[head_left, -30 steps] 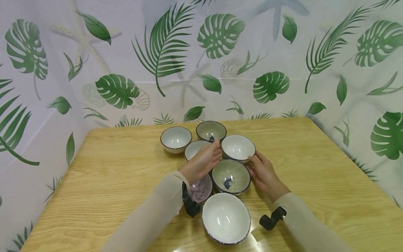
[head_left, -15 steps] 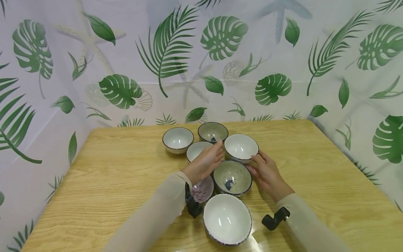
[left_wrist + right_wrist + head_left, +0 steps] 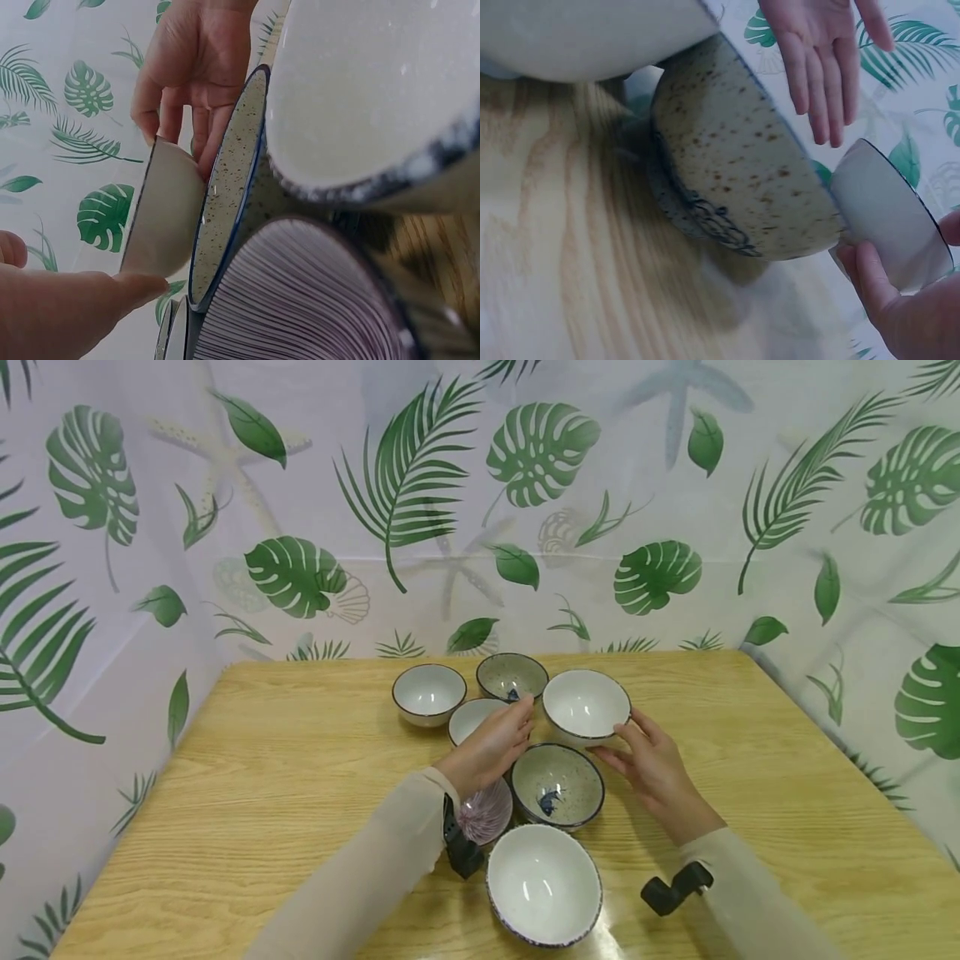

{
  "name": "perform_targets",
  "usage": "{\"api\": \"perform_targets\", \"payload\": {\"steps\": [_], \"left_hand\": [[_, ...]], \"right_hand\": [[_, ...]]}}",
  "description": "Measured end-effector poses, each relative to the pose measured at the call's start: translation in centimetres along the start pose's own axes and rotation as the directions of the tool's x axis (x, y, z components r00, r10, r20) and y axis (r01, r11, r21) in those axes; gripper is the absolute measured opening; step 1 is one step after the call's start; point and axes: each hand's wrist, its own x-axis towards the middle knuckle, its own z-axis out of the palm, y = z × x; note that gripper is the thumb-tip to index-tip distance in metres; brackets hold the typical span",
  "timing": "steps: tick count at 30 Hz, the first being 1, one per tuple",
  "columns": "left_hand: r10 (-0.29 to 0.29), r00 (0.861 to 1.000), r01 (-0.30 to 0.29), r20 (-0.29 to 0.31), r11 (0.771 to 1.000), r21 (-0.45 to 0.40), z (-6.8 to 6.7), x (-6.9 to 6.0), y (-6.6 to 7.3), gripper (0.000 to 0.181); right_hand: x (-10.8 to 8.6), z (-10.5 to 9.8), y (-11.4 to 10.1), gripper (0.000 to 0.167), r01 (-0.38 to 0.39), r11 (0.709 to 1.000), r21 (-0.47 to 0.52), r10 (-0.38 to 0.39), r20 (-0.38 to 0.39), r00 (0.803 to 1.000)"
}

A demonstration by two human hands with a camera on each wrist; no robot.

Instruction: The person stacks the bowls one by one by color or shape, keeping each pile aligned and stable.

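My right hand [image 3: 652, 768] grips a white bowl with a dark rim [image 3: 587, 703], thumb at the rim and fingers beneath. It sits just beyond a speckled grey-green bowl with a blue motif [image 3: 557, 785]. My left hand [image 3: 491, 745] extends straight fingers near the white bowl's left side; the right wrist view shows this left hand [image 3: 817, 60] apart from the white bowl [image 3: 889, 217]. Beneath my left arm is a purple-striped bowl [image 3: 486, 814], partly hidden. A small white bowl [image 3: 471, 717] is partly covered by my left hand.
Closest to me stands a large white bowl with a speckled blue rim [image 3: 544, 885]. At the back are another speckled bowl [image 3: 512, 672] and a white bowl [image 3: 429, 692]. The wooden table [image 3: 285, 777] ends at leaf-patterned cloth walls [image 3: 450, 510].
My right hand has moved the white bowl up and right, away from the speckled bowl in front. My left hand barely moves. The whole head view has shifted slightly.
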Motion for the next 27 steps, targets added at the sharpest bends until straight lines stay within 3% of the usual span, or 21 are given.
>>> {"api": "perform_targets", "payload": {"steps": [9, 16, 27], "left_hand": [[0.016, 1.0, -0.016, 0.012, 1.0, -0.01, 0.1, -0.2, 0.0, 0.063], [0.054, 0.999, -0.053, 0.007, 0.996, -0.067, 0.5, -0.3, -0.1, 0.051], [0.07, 0.996, -0.074, -0.047, 0.993, -0.087, 0.8, -1.2, 0.1, 0.05]], "right_hand": [[-1.2, -0.3, -1.6, 0.064, 0.056, 0.998, -0.032, -0.053, 0.073, 0.996], [-2.2, 0.2, -1.8, 0.061, 0.059, 0.998, -0.025, -0.056, 0.102, 0.993], [-2.9, 0.5, -1.6, 0.062, 0.067, 0.997, -0.024, -0.063, 0.15, 0.987]]}}
